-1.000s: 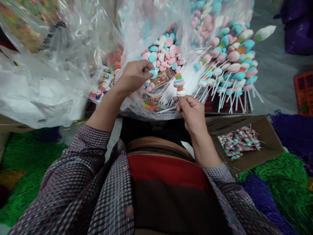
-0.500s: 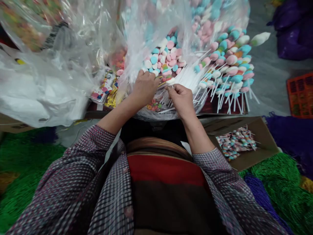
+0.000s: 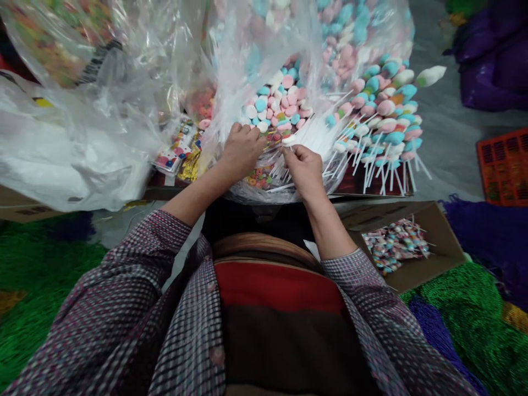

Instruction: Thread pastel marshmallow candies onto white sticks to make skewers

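My left hand (image 3: 242, 149) and my right hand (image 3: 304, 168) are close together over an open clear plastic bag (image 3: 264, 60). The bag holds loose pink, blue and white marshmallow pieces (image 3: 280, 102) and a bundle of white sticks (image 3: 309, 137). My right hand pinches a stick with stacked candy pieces (image 3: 284, 132) on it. My left hand's fingers are curled at the stick's top end, against the pieces; what they hold is hidden. Finished marshmallow skewers (image 3: 383, 118) lie fanned out to the right.
A cardboard box (image 3: 447, 250) at the right holds wrapped candy skewers (image 3: 396, 245). Crumpled plastic bags (image 3: 74, 132) pile at the left. An orange crate (image 3: 503, 165) sits far right. Green (image 3: 474, 319) and purple fringe material lies on the floor around me.
My right hand carried the skewer forward from near my body to the bag. My left hand came right and down to meet it. Both hands now sit nearly still together.
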Available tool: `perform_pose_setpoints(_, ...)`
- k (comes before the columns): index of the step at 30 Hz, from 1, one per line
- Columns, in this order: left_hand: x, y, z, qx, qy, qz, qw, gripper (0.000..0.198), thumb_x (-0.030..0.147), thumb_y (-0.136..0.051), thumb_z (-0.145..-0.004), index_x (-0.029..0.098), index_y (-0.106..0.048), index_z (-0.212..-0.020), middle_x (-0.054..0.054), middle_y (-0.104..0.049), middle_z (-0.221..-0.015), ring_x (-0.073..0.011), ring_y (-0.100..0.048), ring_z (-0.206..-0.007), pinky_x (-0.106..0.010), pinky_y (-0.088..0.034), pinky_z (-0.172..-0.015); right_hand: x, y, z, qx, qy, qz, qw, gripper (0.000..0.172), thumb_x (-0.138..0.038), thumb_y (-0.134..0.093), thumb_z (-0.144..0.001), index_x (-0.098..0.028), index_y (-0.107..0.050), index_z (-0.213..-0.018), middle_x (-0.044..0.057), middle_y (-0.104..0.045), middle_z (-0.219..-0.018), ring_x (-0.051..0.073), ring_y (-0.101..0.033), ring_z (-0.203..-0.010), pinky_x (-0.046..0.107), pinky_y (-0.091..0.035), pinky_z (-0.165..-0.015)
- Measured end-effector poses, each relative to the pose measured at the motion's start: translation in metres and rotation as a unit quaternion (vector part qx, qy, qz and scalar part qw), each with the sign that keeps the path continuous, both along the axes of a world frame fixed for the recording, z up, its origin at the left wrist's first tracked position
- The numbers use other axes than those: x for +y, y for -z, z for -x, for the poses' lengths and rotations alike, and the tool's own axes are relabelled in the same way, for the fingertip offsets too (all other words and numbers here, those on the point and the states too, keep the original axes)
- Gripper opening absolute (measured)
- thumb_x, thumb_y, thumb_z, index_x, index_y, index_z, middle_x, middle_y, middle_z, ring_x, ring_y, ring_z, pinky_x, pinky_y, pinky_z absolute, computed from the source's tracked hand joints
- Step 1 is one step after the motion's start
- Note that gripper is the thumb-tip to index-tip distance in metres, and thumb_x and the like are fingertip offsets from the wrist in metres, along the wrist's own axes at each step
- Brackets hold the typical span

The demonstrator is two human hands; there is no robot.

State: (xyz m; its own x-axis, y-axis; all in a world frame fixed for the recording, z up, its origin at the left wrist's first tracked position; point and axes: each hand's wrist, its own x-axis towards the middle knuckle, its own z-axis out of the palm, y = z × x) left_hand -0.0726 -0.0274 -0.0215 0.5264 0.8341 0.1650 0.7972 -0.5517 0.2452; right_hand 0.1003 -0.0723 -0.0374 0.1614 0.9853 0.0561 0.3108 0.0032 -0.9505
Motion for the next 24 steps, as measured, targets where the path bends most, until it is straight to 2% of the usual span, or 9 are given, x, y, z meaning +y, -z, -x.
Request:
perform_pose_setpoints(3, 0.003, 0.000, -0.003, -0.037, -0.038, 0.031, 0.998, 0.034, 0.020, -0.043, -0.098, 0.019, -0.075, -0.110, -0.019, -0.072, -0.114, -0.0372, -0.061, -0.122, -0.061, -0.036, -0.112, -0.001, 0.000, 0.000, 0.004, 0.000, -0.002, 1.000, 0.056, -0.068, -0.064, -0.088, -0.022, -0.048, -0.059, -0.007, -0.039, -0.054, 0.010, -0.033, -0.057, 0.027, -0.031, -0.060)
perform_pose_setpoints(6, 0.008, -0.007, -0.003, -0.071, -0.062, 0.060, 0.994, 0.027, 0.021, -0.051, -0.093, 0.018, -0.077, -0.104, -0.020, -0.074, -0.114, -0.0393, -0.062, -0.123, -0.062, -0.034, -0.114, -0.001, -0.001, 0.001, 0.010, 0.000, 0.000, 1.000, 0.057, -0.070, -0.064, -0.087, -0.022, -0.050, -0.060, -0.007, -0.040, -0.055, 0.010, -0.034, -0.057, 0.027, -0.030, -0.058)
perform_pose_setpoints(9, 0.008, -0.013, 0.000, -0.165, -0.074, 0.101, 0.978, 0.017, 0.024, -0.063, -0.089, 0.020, -0.076, -0.099, -0.013, -0.076, -0.110, -0.0320, -0.066, -0.113, -0.050, -0.043, -0.109, -0.001, -0.004, 0.003, 0.027, 0.002, 0.000, 1.000, 0.058, -0.073, -0.064, -0.086, -0.022, -0.050, -0.061, -0.007, -0.038, -0.056, 0.010, -0.035, -0.057, 0.026, -0.031, -0.056)
perform_pose_setpoints(11, 0.003, -0.015, 0.000, -0.287, -0.062, 0.150, 0.944, 0.011, 0.026, -0.070, -0.087, 0.022, -0.076, -0.095, -0.007, -0.078, -0.104, -0.0241, -0.068, -0.102, -0.038, -0.050, -0.098, 0.000, -0.007, 0.005, 0.048, -0.002, 0.000, 0.999, 0.058, -0.074, -0.063, -0.085, -0.022, -0.051, -0.063, -0.006, -0.038, -0.058, 0.010, -0.037, -0.058, 0.025, -0.031, -0.055)
perform_pose_setpoints(13, -0.006, -0.014, -0.002, -0.407, -0.054, 0.207, 0.888, 0.009, 0.028, -0.077, -0.084, 0.023, -0.076, -0.091, -0.003, -0.079, -0.096, -0.0186, -0.068, -0.094, -0.030, -0.052, -0.087, 0.000, -0.012, 0.007, 0.078, -0.013, 0.009, 0.997, 0.058, -0.076, -0.064, -0.084, -0.022, -0.052, -0.066, -0.006, -0.040, -0.060, 0.009, -0.039, -0.057, 0.024, -0.032, -0.054)
perform_pose_setpoints(15, -0.015, -0.010, -0.007, -0.492, -0.066, 0.257, 0.829, 0.011, 0.029, -0.082, -0.081, 0.023, -0.077, -0.090, -0.001, -0.077, -0.089, -0.0153, -0.067, -0.085, -0.026, -0.052, -0.078, -0.001, -0.016, 0.007, 0.112, -0.024, 0.029, 0.993, 0.057, -0.075, -0.066, -0.082, -0.022, -0.054, -0.068, -0.005, -0.043, -0.062, 0.008, -0.039, -0.055, 0.024, -0.032, -0.051)
perform_pose_setpoints(17, -0.024, -0.006, -0.013, -0.542, -0.091, 0.302, 0.779, 0.015, 0.032, -0.084, -0.081, 0.023, -0.078, -0.092, 0.000, -0.074, -0.080, -0.0136, -0.066, -0.075, -0.026, -0.052, -0.070, -0.001, -0.018, 0.006, 0.140, -0.034, 0.053, 0.988, 0.055, -0.074, -0.070, -0.081, -0.022, -0.056, -0.071, -0.006, -0.045, -0.062, 0.007, -0.035, -0.050, 0.023, -0.029, -0.047)
perform_pose_setpoints(20, -0.033, -0.001, -0.020, -0.581, -0.124, 0.355, 0.722, 0.021, 0.041, -0.078, -0.088, 0.024, -0.079, -0.100, 0.000, -0.070, -0.072, -0.0134, -0.066, -0.069, -0.027, -0.052, -0.066, -0.002, -0.018, 0.000, 0.165, -0.051, 0.084, 0.981, 0.051, -0.072, -0.071, -0.082, -0.023, -0.058, -0.076, -0.006, -0.047, -0.063, 0.006, -0.030, -0.046, 0.023, -0.025, -0.043)
perform_pose_setpoints(24, -0.036, 0.004, -0.024, -0.613, -0.137, 0.382, 0.678, 0.017, 0.040, -0.070, -0.095, 0.028, -0.076, -0.105, 0.000, -0.072, -0.081, -0.0111, -0.067, -0.069, -0.025, -0.052, -0.064, -0.005, -0.019, -0.007, 0.174, -0.058, 0.090, 0.979, 0.049, -0.071, -0.070, -0.084, -0.024, -0.059, -0.079, -0.004, -0.051, -0.066, 0.006, -0.030, -0.047, 0.023, -0.026, -0.043)
